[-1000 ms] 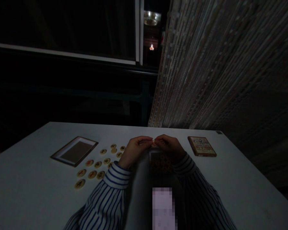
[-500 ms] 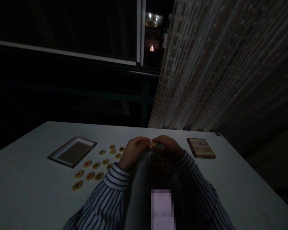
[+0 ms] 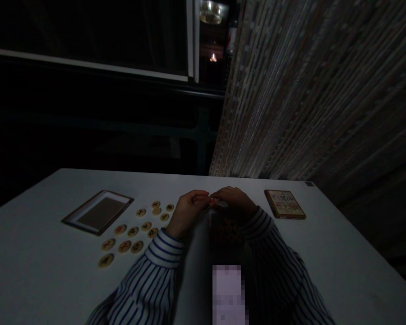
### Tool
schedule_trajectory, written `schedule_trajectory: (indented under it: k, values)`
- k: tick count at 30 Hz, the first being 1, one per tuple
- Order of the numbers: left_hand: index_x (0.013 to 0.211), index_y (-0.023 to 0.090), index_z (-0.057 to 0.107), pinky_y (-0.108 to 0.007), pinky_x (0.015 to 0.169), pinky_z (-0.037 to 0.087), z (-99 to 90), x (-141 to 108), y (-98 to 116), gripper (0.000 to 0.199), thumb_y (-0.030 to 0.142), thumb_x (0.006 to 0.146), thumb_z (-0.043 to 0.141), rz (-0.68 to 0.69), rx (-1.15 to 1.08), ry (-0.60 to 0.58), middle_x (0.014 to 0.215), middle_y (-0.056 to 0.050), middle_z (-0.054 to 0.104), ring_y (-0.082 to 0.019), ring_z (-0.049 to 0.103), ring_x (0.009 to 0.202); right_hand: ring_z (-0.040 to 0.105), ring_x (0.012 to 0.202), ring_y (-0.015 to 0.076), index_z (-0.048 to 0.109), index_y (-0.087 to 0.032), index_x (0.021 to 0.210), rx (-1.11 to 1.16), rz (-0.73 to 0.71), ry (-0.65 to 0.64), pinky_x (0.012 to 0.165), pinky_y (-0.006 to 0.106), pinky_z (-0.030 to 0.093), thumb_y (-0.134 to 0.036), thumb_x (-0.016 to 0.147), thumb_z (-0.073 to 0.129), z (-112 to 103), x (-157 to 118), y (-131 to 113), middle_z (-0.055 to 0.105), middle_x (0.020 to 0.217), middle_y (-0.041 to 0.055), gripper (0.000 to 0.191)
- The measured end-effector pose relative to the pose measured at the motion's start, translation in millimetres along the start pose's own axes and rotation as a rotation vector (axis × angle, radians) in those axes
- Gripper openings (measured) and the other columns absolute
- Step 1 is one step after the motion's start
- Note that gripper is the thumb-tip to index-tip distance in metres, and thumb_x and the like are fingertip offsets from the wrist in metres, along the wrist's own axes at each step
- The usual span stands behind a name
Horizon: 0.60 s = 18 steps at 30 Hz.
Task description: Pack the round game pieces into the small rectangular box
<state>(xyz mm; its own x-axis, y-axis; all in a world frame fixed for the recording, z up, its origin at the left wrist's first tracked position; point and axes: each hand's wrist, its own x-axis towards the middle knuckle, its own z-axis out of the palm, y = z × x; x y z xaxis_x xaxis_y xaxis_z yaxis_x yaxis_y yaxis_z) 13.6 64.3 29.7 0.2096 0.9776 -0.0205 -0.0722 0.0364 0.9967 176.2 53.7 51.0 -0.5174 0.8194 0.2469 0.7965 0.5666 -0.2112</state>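
Observation:
A small round Chinese chess piece (image 3: 213, 201) with a red character is held between both hands above the table's middle. The fingertips of my left hand (image 3: 188, 212) pinch it from the left. From the other side, my right hand (image 3: 236, 204) has its fingertips closed on the same piece. Left of my left hand, several loose Chinese chess pieces (image 3: 124, 246) lie spread out, some with red and some with dark characters. Under my right hand, more pieces (image 3: 228, 231) sit close together in deep shadow, hard to make out.
The white table (image 3: 50, 280) carries a shallow open box (image 3: 98, 212) at the left. A flat printed box or lid (image 3: 284, 204) lies at the right. Behind the table's right half hangs a string curtain (image 3: 257, 104). The room is dim.
The view has tilted down slightly, so the curtain and window sit higher. Both hands keep hold of the piece, now turned a little, with its face less visible.

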Motion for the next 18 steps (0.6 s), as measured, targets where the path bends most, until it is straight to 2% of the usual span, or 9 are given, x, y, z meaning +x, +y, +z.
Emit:
schedule_trajectory:
  k: [7, 14, 18]
  values:
    - [0.090, 0.012, 0.057, -0.026, 0.066, 0.047, -2.5, -2.2, 0.1, 0.032, 0.030, 0.063, 0.060, 0.010, 0.177, -0.046, 0.076, -0.004, 0.065, -0.013, 0.059, 0.069, 0.053, 0.085, 0.0149, 0.057, -0.021, 0.100, -0.019, 0.023, -0.059, 0.071, 0.027, 0.034, -0.035, 0.077, 0.047, 1.5, -3.8, 6.4, 0.062, 0.094, 0.0038, 0.028]
    - [0.094, 0.014, 0.057, -0.025, 0.060, 0.046, -9.6, 1.1, -8.0, 0.031, 0.033, 0.070, 0.051, 0.111, 0.445, -0.084, 0.076, -0.003, 0.064, -0.013, 0.058, 0.067, 0.056, 0.079, 0.0154, 0.056, -0.020, 0.098, -0.106, 0.096, -0.189, 0.065, 0.025, 0.037, -0.034, 0.074, 0.050, 1.1, -6.6, 10.7, 0.063, 0.089, 0.0039, 0.029]
    - [0.093, 0.017, 0.059, -0.026, 0.067, 0.045, -13.7, 2.4, -14.2, 0.029, 0.033, 0.072, 0.047, 0.216, 0.683, -0.056, 0.080, -0.003, 0.065, -0.015, 0.059, 0.073, 0.057, 0.080, 0.0177, 0.056, -0.023, 0.098, -0.188, 0.134, -0.248, 0.063, 0.025, 0.037, -0.037, 0.077, 0.044, 6.0, -6.7, 12.5, 0.064, 0.088, 0.0042, 0.029]
